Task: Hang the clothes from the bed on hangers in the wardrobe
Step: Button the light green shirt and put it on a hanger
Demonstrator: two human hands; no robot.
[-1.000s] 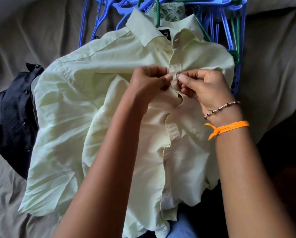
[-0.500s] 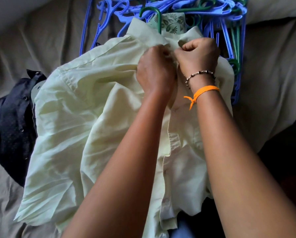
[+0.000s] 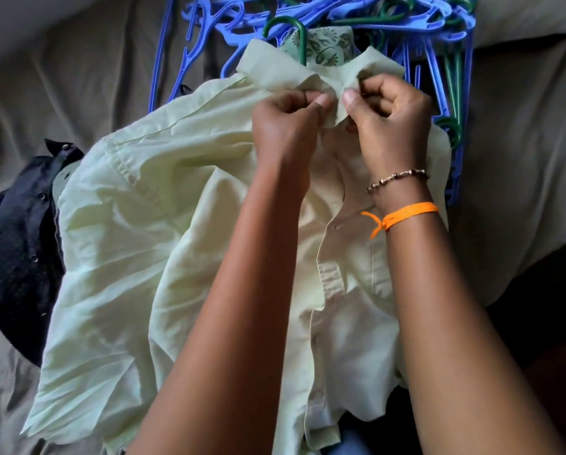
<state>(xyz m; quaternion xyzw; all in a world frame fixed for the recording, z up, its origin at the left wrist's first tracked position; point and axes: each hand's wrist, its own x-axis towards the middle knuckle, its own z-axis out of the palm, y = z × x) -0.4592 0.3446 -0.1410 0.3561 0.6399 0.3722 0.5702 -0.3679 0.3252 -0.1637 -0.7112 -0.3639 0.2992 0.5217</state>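
From the head view, a pale green shirt (image 3: 163, 244) lay spread face up on the bed (image 3: 61, 87), its collar toward the far side. A green hanger (image 3: 299, 34) sat inside the collar, with only the hook showing above it. The left hand (image 3: 288, 126) pinched the left collar edge between curled fingers and thumb. The right hand (image 3: 390, 119) pinched the right collar edge in the same way, and the two hands nearly met at the neck opening. The placket below them hung partly open. A pile of blue hangers (image 3: 209, 31) lay just beyond the collar, and a dark shirt (image 3: 16, 244) lay beside the pale one on the left, partly under it.
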